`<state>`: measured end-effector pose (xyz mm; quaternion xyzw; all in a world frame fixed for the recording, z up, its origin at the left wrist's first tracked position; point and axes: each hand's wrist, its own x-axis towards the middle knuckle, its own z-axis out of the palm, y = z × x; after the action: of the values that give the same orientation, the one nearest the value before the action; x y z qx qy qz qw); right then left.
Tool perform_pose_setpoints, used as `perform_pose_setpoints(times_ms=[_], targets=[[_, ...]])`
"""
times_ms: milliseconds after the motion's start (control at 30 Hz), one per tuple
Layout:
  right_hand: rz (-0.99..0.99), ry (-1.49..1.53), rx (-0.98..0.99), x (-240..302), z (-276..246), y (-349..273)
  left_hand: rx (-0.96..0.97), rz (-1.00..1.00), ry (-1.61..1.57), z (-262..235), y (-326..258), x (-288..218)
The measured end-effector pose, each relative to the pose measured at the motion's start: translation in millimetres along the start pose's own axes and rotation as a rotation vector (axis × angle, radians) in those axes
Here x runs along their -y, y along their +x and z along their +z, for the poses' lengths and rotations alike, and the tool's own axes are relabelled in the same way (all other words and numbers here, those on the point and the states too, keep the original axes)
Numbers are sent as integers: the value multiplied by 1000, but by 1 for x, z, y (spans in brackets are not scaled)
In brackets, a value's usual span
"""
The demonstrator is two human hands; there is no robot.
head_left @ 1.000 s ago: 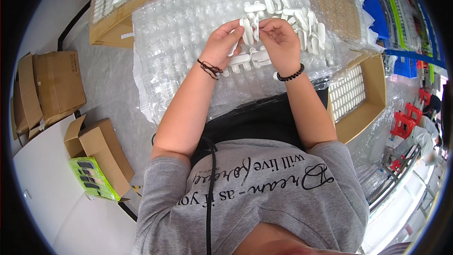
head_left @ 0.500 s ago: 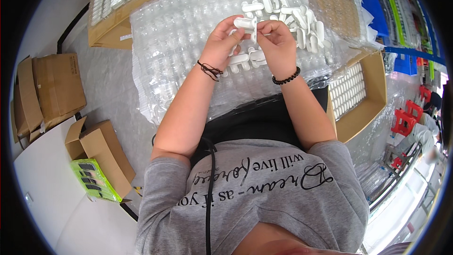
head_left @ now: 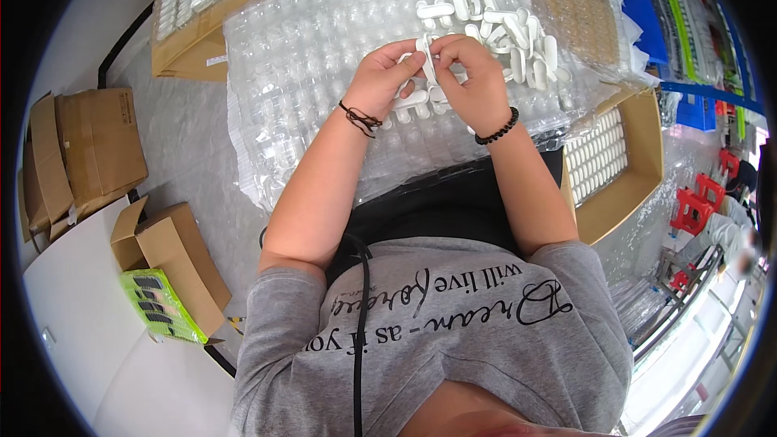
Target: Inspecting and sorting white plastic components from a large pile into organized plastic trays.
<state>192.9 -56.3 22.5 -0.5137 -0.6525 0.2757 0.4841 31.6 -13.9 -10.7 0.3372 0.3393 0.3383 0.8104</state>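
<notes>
Between my two hands is a small white oblong plastic piece, held on edge above the work surface. My left hand pinches it from the left with thumb and fingers. From the right, my right hand closes its thumb and fingertips on the same piece; the fingers partly cover it. Beneath them lies a clear plastic blister tray with rows of rounded pockets. Loose white oblong pieces are heaped on the tray just beyond my right hand. A few more white pieces lie under my hands.
An open carton with rows of white pieces stands at my right. Another carton carries a filled tray at the far left. Brown cardboard boxes stand on the left, and red stools are farther off at the right.
The held white piece has been turned, and its broad side shows less now. My right hand has shifted slightly, its fingers closer to my left hand.
</notes>
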Motion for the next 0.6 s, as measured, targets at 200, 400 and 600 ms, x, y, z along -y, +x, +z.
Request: perform_pose_setpoints(times_ms=[200,400,600], targets=[[-142,-138,40,4,1,-1,-32,18,-45,-3,-2,6],[-208,-155,26,6,2,-5,-63,27,-122,2,-6,13],[-212,-182,58,9,1,-9,-50,26,-140,5,-9,15]])
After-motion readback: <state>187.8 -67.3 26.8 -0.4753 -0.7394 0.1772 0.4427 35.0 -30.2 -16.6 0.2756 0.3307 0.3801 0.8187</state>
